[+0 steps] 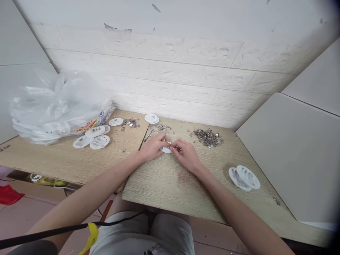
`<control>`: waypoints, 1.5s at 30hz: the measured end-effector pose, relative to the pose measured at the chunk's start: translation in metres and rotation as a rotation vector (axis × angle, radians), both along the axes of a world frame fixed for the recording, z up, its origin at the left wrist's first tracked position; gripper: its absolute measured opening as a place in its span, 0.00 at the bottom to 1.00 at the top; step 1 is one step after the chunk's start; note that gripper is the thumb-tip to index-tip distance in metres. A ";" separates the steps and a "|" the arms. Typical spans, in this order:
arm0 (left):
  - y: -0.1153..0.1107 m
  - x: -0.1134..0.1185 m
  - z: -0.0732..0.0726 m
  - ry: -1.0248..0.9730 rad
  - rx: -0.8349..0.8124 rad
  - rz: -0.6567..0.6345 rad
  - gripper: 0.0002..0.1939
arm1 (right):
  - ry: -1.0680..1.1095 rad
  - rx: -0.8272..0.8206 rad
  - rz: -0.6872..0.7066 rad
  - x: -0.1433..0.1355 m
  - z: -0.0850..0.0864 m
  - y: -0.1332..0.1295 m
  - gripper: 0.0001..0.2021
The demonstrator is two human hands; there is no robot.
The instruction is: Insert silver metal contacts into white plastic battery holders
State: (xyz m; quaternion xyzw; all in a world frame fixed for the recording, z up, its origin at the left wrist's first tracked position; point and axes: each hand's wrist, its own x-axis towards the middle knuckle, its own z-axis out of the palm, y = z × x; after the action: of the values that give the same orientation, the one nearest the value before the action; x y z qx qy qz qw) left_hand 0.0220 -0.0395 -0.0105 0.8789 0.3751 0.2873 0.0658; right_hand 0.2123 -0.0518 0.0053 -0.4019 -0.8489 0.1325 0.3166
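Before you stands the white brick-patterned wall (159, 71), and against its foot runs the table (154, 184), its wood-grained top crossed by a seam to the left of your hands. On your right, the large grey panel (287, 152) leans over the table's edge. At the far left lies the clear plastic bag (61, 102), with white discs showing through it and coloured print on its side.

Your right hand (188, 154) and left hand (154, 147) meet near the middle, just right of the seam. Two overlapping discs (248, 177) rest well to the right of your right hand. A cluster of three discs (99, 142) lies just beside the bag. The dark heap of metal pieces (208, 138) sits beyond your right hand, near the wall; a thinner scatter (160, 128) spreads beyond your left.

The task's own piece, the white slotted disc (166, 150), is between your hands, low over the table; whether it touches the wood you cannot tell. Your left grip is narrow, pinching its rim. Your right grip is narrow too, fingers closed around the slim dark tool (177, 148), its tip at the disc.
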 end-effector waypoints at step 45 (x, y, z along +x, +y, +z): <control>-0.010 0.024 0.009 -0.874 -0.960 0.052 0.15 | 0.359 0.018 0.042 0.006 -0.001 0.010 0.06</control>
State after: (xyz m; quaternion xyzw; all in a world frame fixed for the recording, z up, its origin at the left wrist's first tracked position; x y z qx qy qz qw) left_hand 0.0455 -0.0495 -0.0013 0.5444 0.4218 0.4201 0.5909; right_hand 0.2182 -0.0416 0.0045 -0.3513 -0.7882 0.2010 0.4636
